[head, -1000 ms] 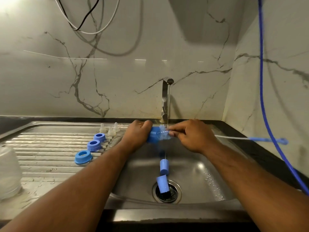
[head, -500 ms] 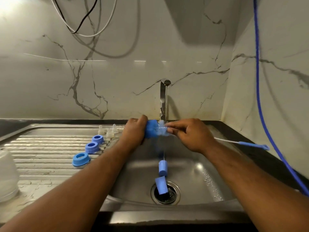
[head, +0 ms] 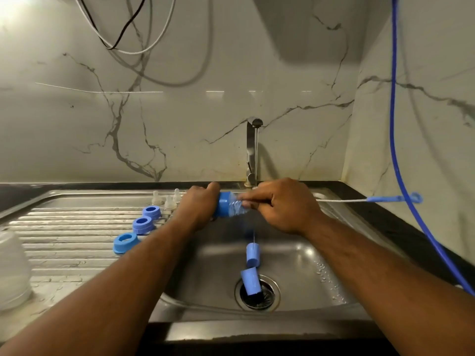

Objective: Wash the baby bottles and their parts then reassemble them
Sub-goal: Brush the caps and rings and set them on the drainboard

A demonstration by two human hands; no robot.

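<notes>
Over the sink (head: 308, 265), just below the tap (head: 250, 150), the left hand (head: 199, 209) has its fingers clenched round a blue bottle cap (head: 223, 208). The right hand (head: 285, 205) pinches a wire brush (head: 359, 200), its bristles at the cap's open end. Two more blue caps (head: 253, 254) lie near the drain (head: 257, 294), and three blue rings (head: 142, 223) sit on the drainboard (head: 64, 253) at left.

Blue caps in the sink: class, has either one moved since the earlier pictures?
No. The upper cap and lower cap lie unchanged relative to the drain.

Right hand (head: 282, 206) drew brush (head: 341, 200) partly out of cap (head: 223, 208).
</notes>
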